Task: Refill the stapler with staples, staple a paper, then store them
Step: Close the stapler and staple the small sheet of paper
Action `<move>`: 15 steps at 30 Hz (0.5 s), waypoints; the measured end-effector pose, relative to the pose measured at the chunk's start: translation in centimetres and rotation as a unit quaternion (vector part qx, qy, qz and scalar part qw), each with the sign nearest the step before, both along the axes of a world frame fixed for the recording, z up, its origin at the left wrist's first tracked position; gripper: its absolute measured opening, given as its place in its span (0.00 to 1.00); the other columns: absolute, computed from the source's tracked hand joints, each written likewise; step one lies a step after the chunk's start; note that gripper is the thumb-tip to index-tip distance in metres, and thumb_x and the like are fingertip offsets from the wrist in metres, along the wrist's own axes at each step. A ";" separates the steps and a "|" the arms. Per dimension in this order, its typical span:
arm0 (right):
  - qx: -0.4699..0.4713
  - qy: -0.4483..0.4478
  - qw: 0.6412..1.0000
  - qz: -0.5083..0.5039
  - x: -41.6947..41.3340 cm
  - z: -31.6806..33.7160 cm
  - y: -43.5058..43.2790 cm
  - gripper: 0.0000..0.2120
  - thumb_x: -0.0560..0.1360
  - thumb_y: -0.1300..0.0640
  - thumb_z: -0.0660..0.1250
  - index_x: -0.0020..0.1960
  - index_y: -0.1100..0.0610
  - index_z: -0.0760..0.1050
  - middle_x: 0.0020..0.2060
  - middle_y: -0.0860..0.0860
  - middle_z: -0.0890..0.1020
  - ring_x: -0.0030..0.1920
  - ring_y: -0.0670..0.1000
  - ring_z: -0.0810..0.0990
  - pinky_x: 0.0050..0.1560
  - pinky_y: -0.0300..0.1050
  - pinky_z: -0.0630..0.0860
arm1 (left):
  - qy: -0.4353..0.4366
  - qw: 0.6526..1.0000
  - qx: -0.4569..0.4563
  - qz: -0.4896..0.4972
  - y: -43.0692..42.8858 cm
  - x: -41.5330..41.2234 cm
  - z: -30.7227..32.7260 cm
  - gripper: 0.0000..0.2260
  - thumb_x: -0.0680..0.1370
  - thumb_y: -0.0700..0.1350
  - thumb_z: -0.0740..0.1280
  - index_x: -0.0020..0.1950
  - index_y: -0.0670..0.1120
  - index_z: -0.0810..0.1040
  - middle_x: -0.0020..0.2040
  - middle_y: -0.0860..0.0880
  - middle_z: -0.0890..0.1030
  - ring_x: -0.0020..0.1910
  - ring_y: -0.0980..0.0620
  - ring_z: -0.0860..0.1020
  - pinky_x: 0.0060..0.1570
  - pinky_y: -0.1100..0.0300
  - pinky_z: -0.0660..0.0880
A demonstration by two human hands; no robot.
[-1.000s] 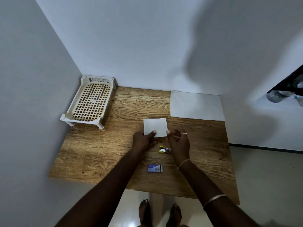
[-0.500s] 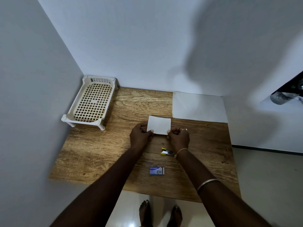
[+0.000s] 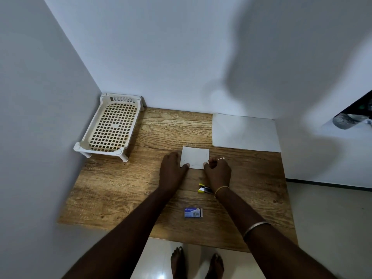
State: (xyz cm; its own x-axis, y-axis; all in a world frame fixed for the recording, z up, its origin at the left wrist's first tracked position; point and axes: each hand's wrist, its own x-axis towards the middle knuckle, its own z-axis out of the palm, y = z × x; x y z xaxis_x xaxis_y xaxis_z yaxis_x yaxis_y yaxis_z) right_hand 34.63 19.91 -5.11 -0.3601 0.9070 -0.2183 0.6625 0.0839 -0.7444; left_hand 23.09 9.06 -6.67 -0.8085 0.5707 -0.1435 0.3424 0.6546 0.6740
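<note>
Since a moment ago you've flattened the small white folded paper (image 3: 194, 157) onto the bench (image 3: 120, 184), left hand (image 3: 171, 168) and right hand (image 3: 218, 171) each clamping a near corner in its grip.

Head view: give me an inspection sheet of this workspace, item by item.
Surface: wooden table, set into a corner of two white walls.
Job's things: small folded paper flat on the table; yellow and black stapler nearer the person, partly hidden by the right wrist; blue staple box near the front edge, one end flap open.
Clutter: white sheet at the back right; empty cream lattice tray at the back left.
Grippers: left hand and right hand press thumbs on the paper's near corners.
Cables: nothing seen.
Surroundings: tiled floor; bare feet below the table edge; dark unclear object at right.
</note>
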 end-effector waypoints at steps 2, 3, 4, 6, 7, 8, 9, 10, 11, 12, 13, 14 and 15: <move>0.050 -0.008 0.997 0.051 0.5 0.1 -0.1 0.10 0.77 0.55 0.72 0.56 0.56 0.81 0.54 0.53 0.82 0.56 0.52 0.80 0.57 0.45 0.77 | 0.034 0.999 -0.005 -0.033 -0.7 0.2 0.4 0.23 0.76 0.53 0.72 0.68 0.46 0.74 0.64 0.46 0.74 0.58 0.50 0.76 0.48 0.60 0.70; 0.087 -0.022 0.992 0.093 0.9 0.2 -0.2 0.11 0.78 0.53 0.70 0.59 0.56 0.80 0.57 0.53 0.81 0.59 0.52 0.79 0.59 0.45 0.76 | 0.063 0.996 -0.003 -0.066 -1.1 0.5 0.6 0.22 0.78 0.52 0.71 0.69 0.47 0.74 0.66 0.47 0.73 0.59 0.50 0.76 0.49 0.60 0.72; 0.127 -0.040 0.981 0.142 1.4 0.3 -0.3 0.13 0.79 0.52 0.68 0.62 0.56 0.80 0.61 0.53 0.81 0.63 0.53 0.77 0.62 0.45 0.75 | 0.102 0.988 -0.001 -0.112 -1.6 0.7 0.8 0.21 0.79 0.51 0.70 0.69 0.46 0.74 0.68 0.46 0.73 0.61 0.49 0.76 0.51 0.58 0.74; 0.199 -0.070 0.950 0.232 2.2 0.3 -0.5 0.17 0.80 0.52 0.66 0.66 0.58 0.79 0.67 0.55 0.78 0.69 0.54 0.75 0.66 0.46 0.73 | 0.192 0.956 -0.014 -0.221 -2.6 1.1 0.7 0.20 0.79 0.46 0.69 0.70 0.42 0.75 0.73 0.41 0.72 0.68 0.42 0.74 0.62 0.50 0.75; 0.225 -0.087 0.932 0.269 2.5 0.2 -0.5 0.18 0.81 0.52 0.65 0.67 0.59 0.78 0.69 0.56 0.77 0.70 0.55 0.74 0.68 0.47 0.72 | 0.222 0.938 -0.028 -0.266 -3.0 1.2 0.6 0.21 0.79 0.46 0.68 0.71 0.41 0.75 0.75 0.39 0.71 0.71 0.39 0.72 0.67 0.46 0.72; 0.237 -0.109 0.917 0.301 2.7 0.2 -0.7 0.19 0.82 0.52 0.63 0.69 0.60 0.76 0.71 0.57 0.75 0.72 0.56 0.72 0.70 0.49 0.70 | 0.231 0.924 -0.047 -0.301 -3.2 1.3 0.4 0.21 0.80 0.47 0.66 0.73 0.41 0.73 0.77 0.38 0.67 0.75 0.39 0.68 0.72 0.44 0.67; 0.233 -0.135 0.906 0.326 2.8 0.2 -0.8 0.21 0.83 0.51 0.60 0.71 0.60 0.74 0.74 0.57 0.73 0.74 0.57 0.69 0.73 0.51 0.67 | 0.225 0.915 -0.072 -0.326 -3.4 1.3 0.2 0.22 0.82 0.48 0.63 0.76 0.42 0.69 0.80 0.39 0.62 0.79 0.40 0.62 0.76 0.43 0.61; 0.220 -0.159 0.899 0.345 2.8 0.1 -1.0 0.23 0.84 0.49 0.57 0.73 0.59 0.71 0.76 0.56 0.70 0.77 0.57 0.66 0.75 0.53 0.64 | 0.212 0.910 -0.097 -0.342 -3.6 1.3 -0.1 0.24 0.84 0.50 0.59 0.78 0.43 0.65 0.82 0.41 0.56 0.81 0.42 0.56 0.78 0.43 0.55; 0.208 -0.178 0.893 0.358 2.8 -0.1 -1.1 0.25 0.84 0.47 0.53 0.75 0.58 0.69 0.77 0.56 0.67 0.78 0.56 0.63 0.77 0.54 0.61 | 0.203 0.907 -0.116 -0.351 -3.8 1.2 -0.5 0.24 0.85 0.52 0.56 0.80 0.44 0.62 0.83 0.43 0.52 0.82 0.44 0.51 0.79 0.42 0.51; 0.199 -0.192 0.888 0.369 2.8 -0.4 -1.3 0.26 0.84 0.45 0.50 0.76 0.57 0.67 0.78 0.55 0.65 0.79 0.56 0.61 0.78 0.55 0.58 | 0.201 0.903 -0.128 -0.357 -3.9 1.0 -0.8 0.24 0.86 0.53 0.54 0.80 0.45 0.60 0.84 0.44 0.49 0.82 0.45 0.49 0.79 0.42 0.49; 0.193 -0.203 0.883 0.378 2.9 -0.6 -1.5 0.27 0.84 0.45 0.49 0.77 0.57 0.66 0.79 0.55 0.63 0.80 0.55 0.60 0.78 0.55 0.57 | 0.202 0.899 -0.137 -0.363 -4.0 0.9 -1.1 0.25 0.86 0.53 0.52 0.81 0.45 0.59 0.84 0.44 0.48 0.83 0.45 0.48 0.79 0.42 0.48; 0.189 -0.211 0.878 0.386 2.9 -0.7 -1.6 0.27 0.84 0.44 0.48 0.77 0.57 0.65 0.79 0.55 0.63 0.80 0.55 0.59 0.78 0.56 0.56 | 0.202 0.896 -0.148 -0.367 -4.0 0.8 -1.4 0.25 0.86 0.54 0.51 0.81 0.44 0.59 0.84 0.44 0.48 0.83 0.45 0.48 0.79 0.41 0.48; 0.187 -0.215 0.874 0.393 2.9 -0.9 -1.6 0.27 0.84 0.44 0.48 0.77 0.57 0.65 0.80 0.55 0.62 0.80 0.55 0.59 0.79 0.56 0.56 | 0.202 0.894 -0.155 -0.369 -4.1 0.7 -1.6 0.25 0.86 0.54 0.51 0.81 0.44 0.59 0.84 0.44 0.49 0.83 0.45 0.48 0.79 0.41 0.48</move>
